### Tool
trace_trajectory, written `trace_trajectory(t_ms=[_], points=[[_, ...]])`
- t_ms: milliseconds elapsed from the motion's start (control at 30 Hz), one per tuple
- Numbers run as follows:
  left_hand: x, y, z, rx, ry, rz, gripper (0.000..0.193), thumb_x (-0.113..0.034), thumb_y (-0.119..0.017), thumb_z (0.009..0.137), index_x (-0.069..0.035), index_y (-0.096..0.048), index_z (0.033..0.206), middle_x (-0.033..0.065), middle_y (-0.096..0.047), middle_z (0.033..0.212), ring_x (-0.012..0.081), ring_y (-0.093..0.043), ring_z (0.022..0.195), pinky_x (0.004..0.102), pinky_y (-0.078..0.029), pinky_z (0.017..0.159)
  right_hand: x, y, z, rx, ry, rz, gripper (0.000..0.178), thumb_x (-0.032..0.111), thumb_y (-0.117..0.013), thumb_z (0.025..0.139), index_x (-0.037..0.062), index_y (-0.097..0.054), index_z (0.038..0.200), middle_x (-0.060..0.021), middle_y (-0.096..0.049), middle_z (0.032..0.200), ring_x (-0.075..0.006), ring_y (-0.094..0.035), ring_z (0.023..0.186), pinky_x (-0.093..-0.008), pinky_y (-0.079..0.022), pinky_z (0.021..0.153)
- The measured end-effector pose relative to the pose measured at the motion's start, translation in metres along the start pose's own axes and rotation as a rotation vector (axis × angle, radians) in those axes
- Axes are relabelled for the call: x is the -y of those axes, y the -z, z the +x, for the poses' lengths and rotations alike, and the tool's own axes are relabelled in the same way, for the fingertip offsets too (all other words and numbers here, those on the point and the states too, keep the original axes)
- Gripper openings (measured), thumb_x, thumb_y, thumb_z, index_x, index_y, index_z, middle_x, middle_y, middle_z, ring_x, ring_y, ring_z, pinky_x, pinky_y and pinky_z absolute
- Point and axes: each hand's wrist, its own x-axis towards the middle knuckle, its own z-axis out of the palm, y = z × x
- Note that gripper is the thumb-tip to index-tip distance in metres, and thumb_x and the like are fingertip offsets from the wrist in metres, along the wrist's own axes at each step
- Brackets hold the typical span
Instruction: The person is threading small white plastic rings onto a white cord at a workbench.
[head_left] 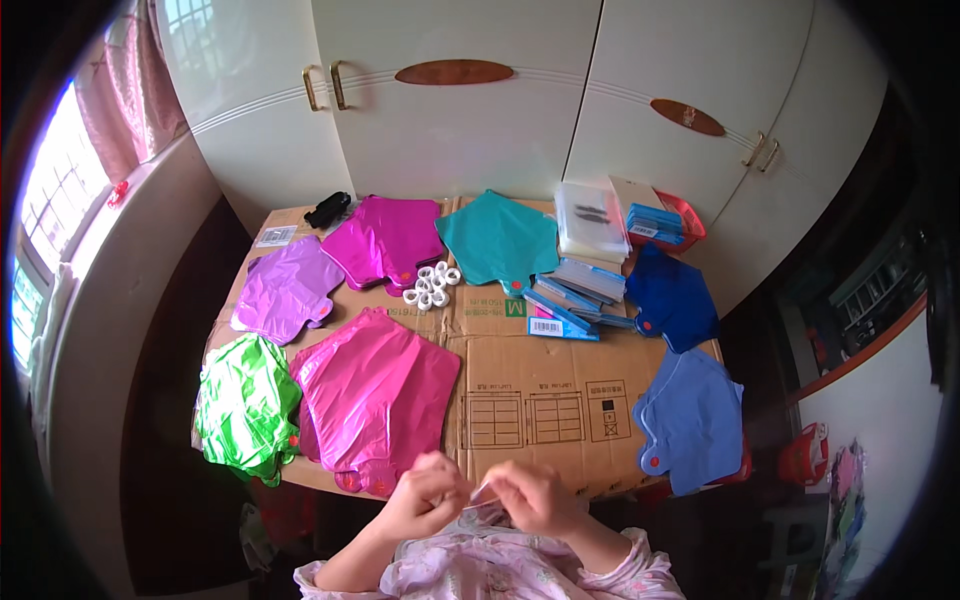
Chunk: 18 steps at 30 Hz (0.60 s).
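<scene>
Both our hands are at the near edge of the cardboard — left hand and right hand pinched shut on a small clear bag held between them. No balloon in it yet, we judge; the pink foil stack, green and blue ones lie unpacked — most work left.

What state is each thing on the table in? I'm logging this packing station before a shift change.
left hand: pinching a small clear item, contents unclear
right hand: pinching the same item
pink foil balloons: deflated, flat, stacked
green foil balloons: deflated, crumpled
teal foil balloon: deflated, flat
white rings: loose pile
wardrobe doors: closed
cardboard sheet: flattened
</scene>
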Motion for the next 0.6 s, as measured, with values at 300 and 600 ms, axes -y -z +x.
trace_trajectory(t_ms=[300,600], points=[[0.009,0.009,-0.018,0.164,-0.032,0.024,0.014,-0.004,-0.055,0.083,0.003,-0.065,0.09,0.0074,-0.056,0.075,0.0171,-0.05,0.077,0.0281,-0.041,0.069,-0.019,-0.025,-0.021,0.049,-0.093,0.09,0.006,0.007,-0.055,0.083,0.0052,-0.057,0.088,-0.0095,-0.057,0.064,-0.0273,-0.058,0.055,-0.0359,-0.045,0.05],[0.017,0.014,-0.043,0.021,0.141,-0.073,0.013,-0.005,-0.055,0.082,0.004,-0.064,0.082,0.008,-0.062,0.073,0.0178,-0.05,0.073,0.0289,-0.037,0.066,-0.015,-0.043,-0.029,0.12,0.075,0.083,0.009,0.012,-0.056,0.084,0.005,-0.054,0.088,-0.0098,-0.057,0.066,-0.0286,-0.059,0.058,-0.0366,-0.044,0.051]])
